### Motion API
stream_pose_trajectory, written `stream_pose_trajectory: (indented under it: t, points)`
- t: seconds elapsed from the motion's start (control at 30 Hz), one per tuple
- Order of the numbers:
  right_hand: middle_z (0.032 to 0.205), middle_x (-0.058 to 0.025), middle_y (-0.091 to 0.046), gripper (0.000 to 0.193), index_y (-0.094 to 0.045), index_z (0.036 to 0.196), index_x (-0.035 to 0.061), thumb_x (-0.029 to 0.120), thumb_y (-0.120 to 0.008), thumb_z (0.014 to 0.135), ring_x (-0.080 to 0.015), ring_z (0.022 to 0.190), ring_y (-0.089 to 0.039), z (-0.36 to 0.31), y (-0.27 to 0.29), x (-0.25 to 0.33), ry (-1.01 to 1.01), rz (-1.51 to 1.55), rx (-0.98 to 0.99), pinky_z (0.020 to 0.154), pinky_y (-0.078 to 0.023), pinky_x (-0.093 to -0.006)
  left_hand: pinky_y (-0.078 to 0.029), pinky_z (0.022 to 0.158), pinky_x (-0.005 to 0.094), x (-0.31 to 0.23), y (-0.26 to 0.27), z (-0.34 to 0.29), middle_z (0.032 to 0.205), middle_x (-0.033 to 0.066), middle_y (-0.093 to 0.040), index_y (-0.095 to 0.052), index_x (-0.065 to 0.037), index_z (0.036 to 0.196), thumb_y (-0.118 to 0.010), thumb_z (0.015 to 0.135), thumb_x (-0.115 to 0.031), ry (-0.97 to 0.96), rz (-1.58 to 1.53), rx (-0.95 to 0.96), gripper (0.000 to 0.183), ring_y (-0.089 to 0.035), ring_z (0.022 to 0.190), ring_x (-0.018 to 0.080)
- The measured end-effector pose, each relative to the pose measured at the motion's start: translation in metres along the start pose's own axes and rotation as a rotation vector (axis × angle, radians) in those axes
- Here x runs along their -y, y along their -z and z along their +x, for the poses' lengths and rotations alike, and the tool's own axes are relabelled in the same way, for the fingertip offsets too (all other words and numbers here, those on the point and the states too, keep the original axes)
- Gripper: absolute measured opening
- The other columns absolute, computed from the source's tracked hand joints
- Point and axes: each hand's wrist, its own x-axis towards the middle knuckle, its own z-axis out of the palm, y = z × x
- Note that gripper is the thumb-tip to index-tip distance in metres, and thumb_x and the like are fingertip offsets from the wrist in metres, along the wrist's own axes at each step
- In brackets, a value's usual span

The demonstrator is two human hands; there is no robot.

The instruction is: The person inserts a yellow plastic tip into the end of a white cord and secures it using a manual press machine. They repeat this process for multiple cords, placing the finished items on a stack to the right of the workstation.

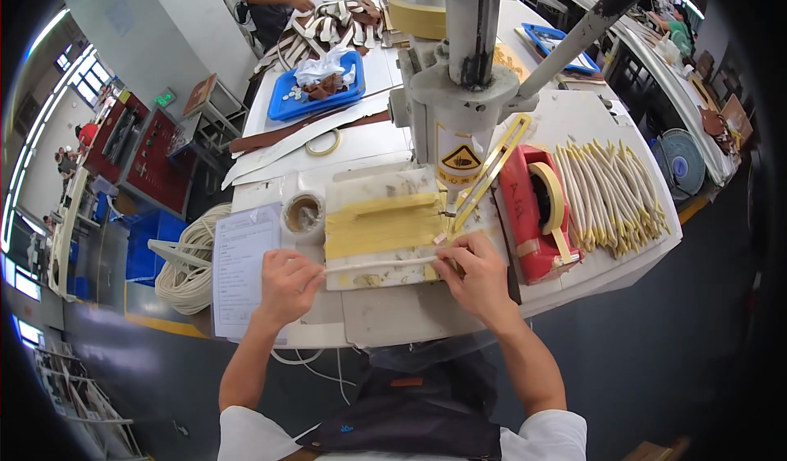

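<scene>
A short white cord [381,263] is stretched level between my hands, along the near edge of a white block partly covered with yellow tape [381,223]. My left hand [288,285] pinches its left end, and my right hand [474,274] pinches the right end. Just beyond my right hand stands a grey hand press [459,100] with a yellow warning label. A yellow ruler-like guide strip [494,170] slants up beside the press. Right of my right hand sits a red tape dispenser [525,240] holding a yellow tape roll. Farther right lie several white cords with yellow-taped ends [611,190].
A printed sheet [246,252] and a tape roll with a brownish middle [303,215] lie left. A thick cord coil [193,268] hangs off the table's left side. Behind are a blue tray [316,110] and leather strips [336,27]. A co-worker [266,2] stands at far left.
</scene>
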Motion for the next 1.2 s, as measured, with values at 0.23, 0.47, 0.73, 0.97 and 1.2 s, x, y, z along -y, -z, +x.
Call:
stream_pose_trajectory:
  t: [0.23, 0.47, 0.73, 0.97, 1.2]
  points:
    - [0.092, -0.0095, -0.065, 0.017, -0.075, 0.092, 0.0071, 0.012, -0.082, 0.077, -0.0280, 0.084, -0.066, -0.004, 0.004, 0.004, -0.015, -0.025, 0.022, 0.072, -0.053, -0.0393, -0.041, 0.086, 0.0423, 0.000, 0.001, -0.001, 0.083, -0.0013, -0.069, -0.073, -0.015, 0.086, -0.080, 0.075, -0.016, -0.054, 0.061, -0.015, 0.012, -0.064, 0.091, 0.0219]
    - [0.097, -0.0108, -0.066, 0.028, -0.070, 0.106, 0.0021, 0.010, -0.080, 0.081, -0.0250, 0.079, -0.068, -0.007, 0.043, 0.047, -0.018, 0.086, 0.067, 0.069, -0.055, -0.0353, -0.041, 0.083, 0.0389, 0.003, -0.001, -0.011, 0.085, -0.0019, -0.070, -0.073, -0.014, 0.085, -0.076, 0.080, -0.017, 0.039, -0.070, -0.050, 0.006, -0.065, 0.092, 0.0209]
    - [0.089, -0.0092, -0.069, 0.018, -0.072, 0.100, -0.0037, 0.008, -0.071, 0.086, -0.0121, 0.062, -0.065, -0.013, 0.176, 0.009, -0.358, -0.067, -0.148, 0.054, -0.051, -0.0248, -0.049, 0.077, 0.0335, -0.041, 0.017, -0.033, 0.088, 0.0078, -0.072, -0.075, -0.003, 0.094, -0.076, 0.087, -0.010, 0.429, -0.849, -0.095, 0.010, -0.066, 0.082, 0.0205]
    - [0.068, -0.0046, -0.069, 0.023, -0.076, 0.085, -0.0041, 0.018, -0.071, 0.088, -0.0091, 0.055, -0.061, 0.017, 0.188, 0.000, -0.777, 0.225, 0.222, 0.047, -0.049, -0.0252, -0.049, 0.077, 0.0279, -0.095, 0.003, -0.034, 0.089, 0.0059, -0.074, -0.076, 0.001, 0.094, -0.073, 0.089, -0.005, 0.484, -1.104, 0.014, 0.008, -0.066, 0.084, 0.0136]
    - [0.098, -0.0097, -0.074, 0.024, -0.070, 0.104, 0.0020, 0.023, -0.069, 0.092, -0.0229, 0.083, -0.077, 0.038, 0.193, -0.006, -0.995, 0.484, 0.360, 0.061, -0.058, -0.0274, -0.050, 0.074, 0.0294, -0.104, -0.008, -0.052, 0.083, 0.0091, -0.073, -0.075, 0.004, 0.089, -0.075, 0.085, -0.008, 0.613, -1.308, -0.079, 0.012, -0.066, 0.078, 0.0157]
